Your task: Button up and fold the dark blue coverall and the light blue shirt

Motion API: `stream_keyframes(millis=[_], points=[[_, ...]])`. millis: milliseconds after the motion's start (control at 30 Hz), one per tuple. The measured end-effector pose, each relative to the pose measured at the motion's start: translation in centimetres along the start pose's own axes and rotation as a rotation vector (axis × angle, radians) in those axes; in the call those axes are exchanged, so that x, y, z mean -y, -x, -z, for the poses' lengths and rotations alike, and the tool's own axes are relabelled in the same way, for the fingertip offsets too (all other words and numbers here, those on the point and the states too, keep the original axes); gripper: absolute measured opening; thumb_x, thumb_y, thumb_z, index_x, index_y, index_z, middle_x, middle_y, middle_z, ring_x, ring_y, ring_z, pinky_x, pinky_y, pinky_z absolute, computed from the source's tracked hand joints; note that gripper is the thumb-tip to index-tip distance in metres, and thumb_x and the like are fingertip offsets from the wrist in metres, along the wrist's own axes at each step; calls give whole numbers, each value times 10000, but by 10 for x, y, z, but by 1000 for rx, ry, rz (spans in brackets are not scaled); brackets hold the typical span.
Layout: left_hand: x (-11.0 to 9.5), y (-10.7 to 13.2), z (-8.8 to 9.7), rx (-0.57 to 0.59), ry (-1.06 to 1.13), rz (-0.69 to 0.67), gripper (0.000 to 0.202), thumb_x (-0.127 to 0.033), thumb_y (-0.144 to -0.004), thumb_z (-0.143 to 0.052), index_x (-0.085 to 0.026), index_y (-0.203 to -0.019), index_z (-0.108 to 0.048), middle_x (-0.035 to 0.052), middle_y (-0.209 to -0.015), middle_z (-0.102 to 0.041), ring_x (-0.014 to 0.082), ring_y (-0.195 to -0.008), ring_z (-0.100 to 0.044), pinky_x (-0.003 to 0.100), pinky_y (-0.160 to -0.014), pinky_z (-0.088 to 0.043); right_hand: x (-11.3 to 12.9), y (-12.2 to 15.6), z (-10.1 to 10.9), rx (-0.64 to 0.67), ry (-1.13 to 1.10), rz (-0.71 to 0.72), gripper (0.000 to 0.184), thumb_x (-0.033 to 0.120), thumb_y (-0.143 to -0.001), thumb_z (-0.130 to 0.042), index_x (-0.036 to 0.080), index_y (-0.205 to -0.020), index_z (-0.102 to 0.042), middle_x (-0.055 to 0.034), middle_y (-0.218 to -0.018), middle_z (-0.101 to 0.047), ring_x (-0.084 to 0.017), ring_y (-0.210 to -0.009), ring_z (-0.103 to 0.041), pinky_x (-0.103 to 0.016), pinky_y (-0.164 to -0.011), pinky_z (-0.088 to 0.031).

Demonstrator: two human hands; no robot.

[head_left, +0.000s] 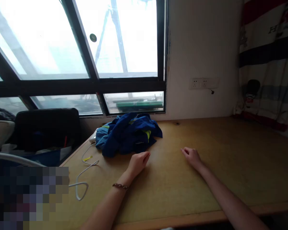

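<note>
My left hand [139, 162], with a braided bracelet [120, 186] at its wrist, rests on the wooden table [168, 191]. Its fingers are curled closed, and nothing shows in them. Just beyond it lies a crumpled heap of dark blue clothing [127, 135] with lighter blue parts and yellow-green trim. A small gap separates this hand from the clothing's near edge, or they barely touch; I cannot tell which. Further right, my right hand [192, 157] lies on the tabletop with its fingers loosely closed, holding nothing visible.
A white cable [83, 172] with a yellow tag [87, 158] runs along the table's left side to a white device [93, 136] partly behind the clothing. A black chair [48, 127] stands left. Behind are a window, wall sockets [200, 83] and a curtain [268, 73]. The lower left corner is pixelated.
</note>
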State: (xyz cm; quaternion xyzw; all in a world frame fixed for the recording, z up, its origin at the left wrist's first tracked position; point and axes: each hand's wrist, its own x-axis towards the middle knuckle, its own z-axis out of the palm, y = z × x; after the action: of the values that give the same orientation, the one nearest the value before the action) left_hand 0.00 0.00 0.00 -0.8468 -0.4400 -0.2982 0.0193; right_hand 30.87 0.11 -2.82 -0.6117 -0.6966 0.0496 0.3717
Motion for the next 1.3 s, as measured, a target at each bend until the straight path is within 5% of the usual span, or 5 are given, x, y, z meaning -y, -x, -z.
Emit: stream_keyframes(millis=[233,533,733,1133,1300], points=[[-20,-55,-21,98,-128,-285,336,-219,-852,-392,-223,-1167,-508,56,-1243,-500,233,-1223,-348,471,-1020,-235,3,0,2,35,22,27,407,428,-837,-370,191,-512,-428,1,-470,-495,-112,-454,-411,-225,-495,-265],[46,-85,-55,-14,-339,114,305,-279,-859,-361,-172,-999,-610,92,-1128,-582,233,-1281,-244,497,-1052,-88,6,-2,2,105,82,-8,363,376,-843,-405,191,-548,-510,-27,-544,-584,-124,-499,-495,-232,-496,-246],[47,-80,-57,-19,-362,221,281,-171,-831,-358,-144,-913,-626,113,-1111,-579,232,-1273,-249,463,-1065,-57,6,-2,1,142,137,-25,340,367,-843,-428,189,-590,-567,-36,-586,-615,-121,-538,-513,-231,-500,-221],[-89,-48,-66,68,607,135,227,-243,-830,-420,-158,-914,-613,60,-864,-658,143,-760,-616,257,-696,-495,17,6,9,119,77,13,352,356,-844,-421,178,-568,-550,-36,-563,-607,-112,-512,-499,-230,-505,-232],[-99,-38,-57,150,767,173,209,-248,-819,-443,-135,-853,-615,42,-731,-653,108,-579,-595,206,-561,-468,37,18,7,141,63,93,318,332,-835,-425,183,-586,-555,-31,-566,-610,-115,-515,-507,-237,-504,-225]])
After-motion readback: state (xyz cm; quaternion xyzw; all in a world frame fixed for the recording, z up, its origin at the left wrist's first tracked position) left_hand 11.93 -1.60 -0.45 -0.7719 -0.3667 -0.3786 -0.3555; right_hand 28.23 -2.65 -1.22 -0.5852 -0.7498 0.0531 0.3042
